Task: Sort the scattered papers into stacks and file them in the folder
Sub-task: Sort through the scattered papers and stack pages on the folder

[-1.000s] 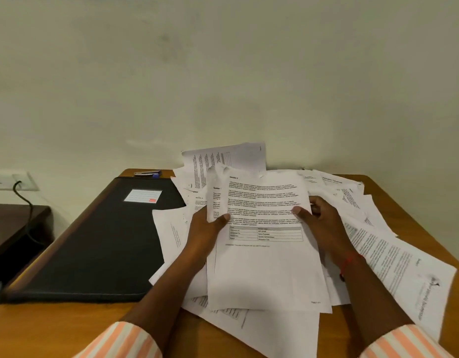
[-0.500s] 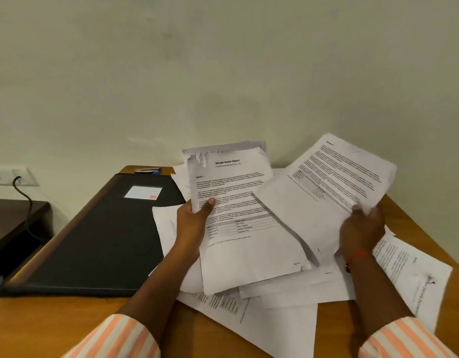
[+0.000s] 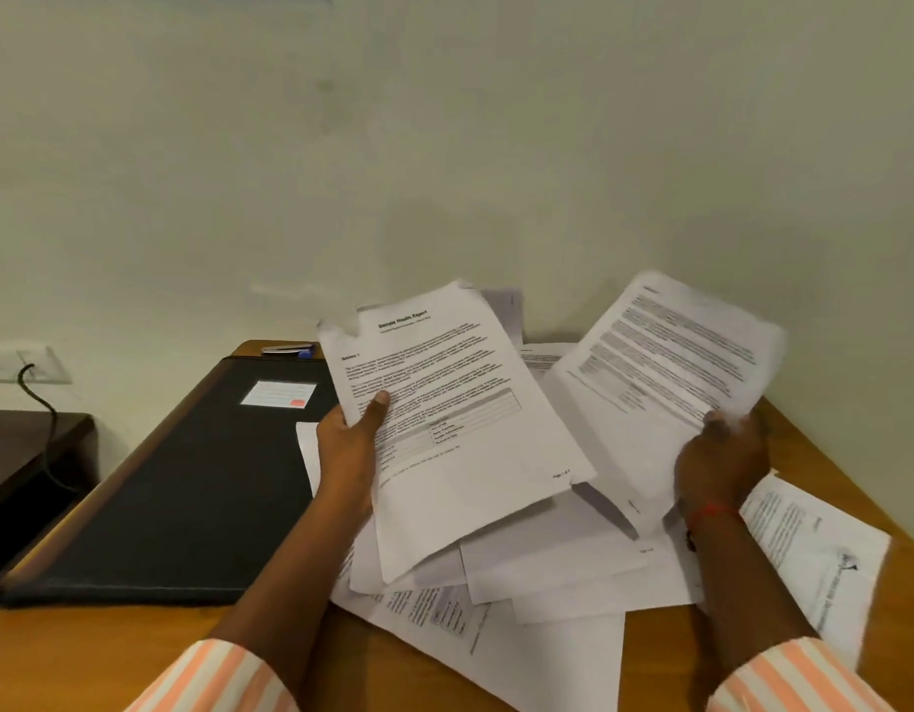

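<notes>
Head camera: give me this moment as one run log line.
left hand: holds Sample Health Report sheet | right hand: holds second sheet | folder: closed, left of pile | filing: not begun

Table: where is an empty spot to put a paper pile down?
The table shows bare wood along its near edge, in front of the black folder. A thin strip lies between the scattered papers and the wall on the right. The folder's cover is mostly bare. The middle is crowded with overlapping sheets.
</notes>
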Motion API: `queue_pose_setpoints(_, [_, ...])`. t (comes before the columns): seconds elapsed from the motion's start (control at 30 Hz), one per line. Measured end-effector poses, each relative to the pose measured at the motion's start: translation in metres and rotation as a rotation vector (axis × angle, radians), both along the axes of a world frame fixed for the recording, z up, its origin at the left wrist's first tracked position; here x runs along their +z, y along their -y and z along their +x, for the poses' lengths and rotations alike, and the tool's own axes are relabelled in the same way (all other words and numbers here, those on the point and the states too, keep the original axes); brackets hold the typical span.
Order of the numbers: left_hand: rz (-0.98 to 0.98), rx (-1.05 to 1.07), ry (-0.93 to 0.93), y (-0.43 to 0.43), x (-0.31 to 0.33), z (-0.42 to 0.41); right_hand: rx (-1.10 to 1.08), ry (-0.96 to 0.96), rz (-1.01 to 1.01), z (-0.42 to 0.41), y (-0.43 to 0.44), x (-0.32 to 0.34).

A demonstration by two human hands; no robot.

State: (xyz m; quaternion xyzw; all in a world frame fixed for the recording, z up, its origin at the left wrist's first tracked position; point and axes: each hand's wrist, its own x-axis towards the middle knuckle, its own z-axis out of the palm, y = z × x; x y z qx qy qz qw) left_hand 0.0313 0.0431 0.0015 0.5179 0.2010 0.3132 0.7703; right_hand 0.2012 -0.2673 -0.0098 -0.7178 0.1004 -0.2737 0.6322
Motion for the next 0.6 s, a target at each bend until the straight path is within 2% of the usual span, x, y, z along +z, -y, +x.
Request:
queue_pose_setpoints(0.13, [0.207,-0.018,-0.123,0.010,-0.008,0.007,0.571,-0.107,-0.127,-0.027,-0.033,0.012])
queue_pose_setpoints(0.2, [0.335,-0.023,-0.187,0.016,-0.012,0.009,0.732,-0.139,-0.201,-0.042,-0.053,0.015])
queue_pose_setpoints(0.27, [0.375,-0.054,-0.235,0.019,-0.014,0.011,0.836,-0.119,-0.209,-0.057,-0.067,0.017])
queue_pose_setpoints(0.37, [0.361,-0.116,-0.255,0.017,-0.018,0.012,0.946,-0.059,-0.056,-0.073,-0.072,0.018])
queue_pose_setpoints(0.5, [0.371,-0.098,-0.267,0.013,-0.020,0.013,0.960,-0.301,0.191,-0.068,-0.068,0.025])
queue_pose_setpoints(0.53, [0.364,-0.096,-0.269,0.013,-0.020,0.012,0.972,-0.341,0.205,-0.064,-0.065,0.024])
queue_pose_setpoints(0.6, [0.338,-0.109,-0.285,0.013,-0.022,0.012,1.000,-0.314,0.090,-0.055,-0.062,0.016])
